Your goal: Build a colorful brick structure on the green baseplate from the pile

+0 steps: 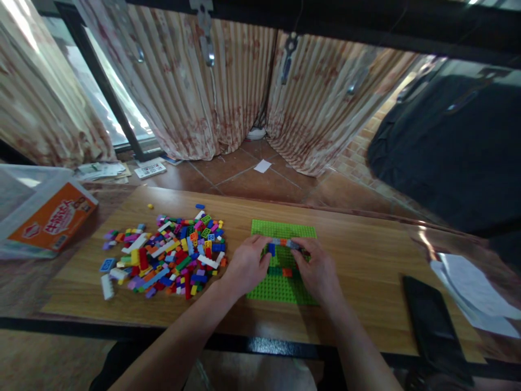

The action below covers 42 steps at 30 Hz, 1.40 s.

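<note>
A bright green studded baseplate (260,291) lies on the wooden table in front of me. Over its upper half, a short row of joined toy bricks (283,243), grey-blue with orange in the middle, spans the gap between my hands. My left hand (249,264) pinches the row's left end, and my right hand (319,270) grips its right end. Just below the row is a blue brick (271,249). Closer to me, a dark green brick (275,270) and an orange-red brick (287,272) sit on the plate. Whether the row touches the plate, I cannot tell.
A big pile of mixed toy bricks (175,258) spreads left of the plate. Beyond it stands a clear plastic box (61,217) with an orange label. At the right lie a black wallet-like case (433,320) and white papers (476,288). Curtains (240,92) hang behind the table.
</note>
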Motion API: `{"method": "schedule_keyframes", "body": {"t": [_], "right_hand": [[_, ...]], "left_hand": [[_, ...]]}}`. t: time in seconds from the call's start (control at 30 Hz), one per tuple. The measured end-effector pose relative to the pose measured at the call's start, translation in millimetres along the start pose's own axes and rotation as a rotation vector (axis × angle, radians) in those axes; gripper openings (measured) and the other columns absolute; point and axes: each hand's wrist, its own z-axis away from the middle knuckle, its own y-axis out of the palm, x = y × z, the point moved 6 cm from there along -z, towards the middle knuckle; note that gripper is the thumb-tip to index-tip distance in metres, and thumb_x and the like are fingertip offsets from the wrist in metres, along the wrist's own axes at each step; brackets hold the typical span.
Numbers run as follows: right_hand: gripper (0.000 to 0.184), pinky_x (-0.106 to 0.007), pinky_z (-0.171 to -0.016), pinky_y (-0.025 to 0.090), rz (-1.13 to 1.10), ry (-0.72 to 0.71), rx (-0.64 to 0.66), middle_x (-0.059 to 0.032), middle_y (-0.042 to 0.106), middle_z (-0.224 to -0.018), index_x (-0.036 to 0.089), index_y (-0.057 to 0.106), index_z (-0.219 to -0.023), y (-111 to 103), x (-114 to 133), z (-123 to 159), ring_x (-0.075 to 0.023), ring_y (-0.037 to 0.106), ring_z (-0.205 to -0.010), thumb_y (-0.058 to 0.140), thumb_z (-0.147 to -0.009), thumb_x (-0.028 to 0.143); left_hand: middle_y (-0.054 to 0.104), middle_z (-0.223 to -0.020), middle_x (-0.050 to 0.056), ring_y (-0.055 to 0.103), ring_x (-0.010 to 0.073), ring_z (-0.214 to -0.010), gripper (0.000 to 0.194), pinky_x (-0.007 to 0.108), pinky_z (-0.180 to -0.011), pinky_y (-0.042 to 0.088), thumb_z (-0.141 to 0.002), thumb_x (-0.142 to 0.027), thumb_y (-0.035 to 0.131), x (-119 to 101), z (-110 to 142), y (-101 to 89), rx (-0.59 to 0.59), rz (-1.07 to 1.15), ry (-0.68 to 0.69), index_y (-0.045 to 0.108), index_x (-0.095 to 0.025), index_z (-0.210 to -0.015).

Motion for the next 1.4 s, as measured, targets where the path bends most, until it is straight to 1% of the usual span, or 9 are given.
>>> {"method": "schedule_keyframes", "body": {"t": [0.1, 0.27, 0.47, 0.6, 0.77, 0.97, 1.13, 1.4], "right_hand": [[0.023, -0.040, -0.085, 0.052, 0.086, -0.027, 0.000, -0.0096, 0.068, -0.103, 0.022, 0.072, -0.101, 2, 1, 0, -0.0229, 0.063, -0.095, 0.054, -0.087, 0.026], [0.023, -0.040, -0.083, 0.050, 0.176, -0.057, 0.052, -0.0093, 0.068, -0.099, 0.021, 0.072, -0.102, 8, 3, 0, -0.0241, 0.062, -0.093, 0.055, -0.088, 0.026], [0.021, -0.040, -0.080, 0.046, 0.242, -0.061, 0.035, -0.0069, 0.070, -0.088, 0.022, 0.071, -0.101, 9, 8, 2, -0.0232, 0.061, -0.085, 0.058, -0.086, 0.029], [0.020, -0.039, -0.079, 0.043, 0.279, -0.069, 0.048, -0.0058, 0.071, -0.086, 0.023, 0.071, -0.100, 11, 11, 4, -0.0232, 0.060, -0.083, 0.060, -0.085, 0.031], [0.021, -0.039, -0.080, 0.042, 0.294, -0.063, 0.055, -0.0049, 0.072, -0.089, 0.025, 0.071, -0.101, 11, 8, 4, -0.0233, 0.060, -0.084, 0.060, -0.084, 0.030], [0.020, -0.041, -0.082, 0.042, 0.305, -0.090, 0.067, -0.0060, 0.072, -0.098, 0.026, 0.071, -0.098, 11, 6, 4, -0.0249, 0.060, -0.091, 0.056, -0.084, 0.025], [0.021, -0.041, -0.084, 0.042, 0.284, -0.099, 0.099, -0.0066, 0.072, -0.101, 0.025, 0.072, -0.097, 14, 6, 4, -0.0249, 0.061, -0.096, 0.054, -0.086, 0.022], [0.023, -0.042, -0.084, 0.043, 0.262, -0.082, 0.073, -0.0060, 0.073, -0.102, 0.026, 0.072, -0.098, 11, 3, 3, -0.0249, 0.061, -0.097, 0.053, -0.085, 0.022]], "left_hand": [[0.066, -0.110, 0.010, 0.063, 0.0235, -0.101, 0.031, 0.041, -0.093, 0.053, -0.085, -0.012, 0.055, -1, 0, 2.3, 0.025, -0.024, 0.014, 0.063, -0.015, -0.115], [0.066, -0.111, 0.011, 0.061, 0.0251, -0.105, 0.030, 0.042, -0.098, 0.051, -0.086, -0.013, 0.054, -2, 1, 3.4, 0.053, -0.054, 0.003, 0.063, -0.014, -0.114], [0.065, -0.110, 0.010, 0.061, 0.0246, -0.105, 0.028, 0.042, -0.097, 0.051, -0.086, -0.013, 0.053, -1, 1, 4.4, 0.049, -0.065, 0.014, 0.064, -0.015, -0.111], [0.065, -0.111, 0.009, 0.060, 0.0241, -0.105, 0.027, 0.041, -0.096, 0.052, -0.086, -0.014, 0.054, 0, 1, 5.5, 0.049, -0.065, 0.022, 0.063, -0.016, -0.111], [0.065, -0.109, 0.009, 0.060, 0.0235, -0.103, 0.027, 0.040, -0.095, 0.051, -0.086, -0.014, 0.053, 0, 1, 5.9, 0.043, -0.072, 0.039, 0.063, -0.017, -0.111], [0.065, -0.109, 0.009, 0.060, 0.0234, -0.103, 0.026, 0.040, -0.096, 0.052, -0.086, -0.014, 0.053, 0, 1, 6.0, 0.043, -0.069, 0.033, 0.063, -0.017, -0.110], [0.064, -0.111, 0.009, 0.060, 0.0240, -0.104, 0.027, 0.041, -0.096, 0.052, -0.087, -0.014, 0.053, 0, 1, 6.4, 0.048, -0.071, 0.032, 0.063, -0.016, -0.112], [0.064, -0.110, 0.009, 0.060, 0.0233, -0.104, 0.026, 0.040, -0.096, 0.052, -0.087, -0.014, 0.052, 1, 1, 5.9, 0.042, -0.070, 0.034, 0.063, -0.017, -0.111]]}}
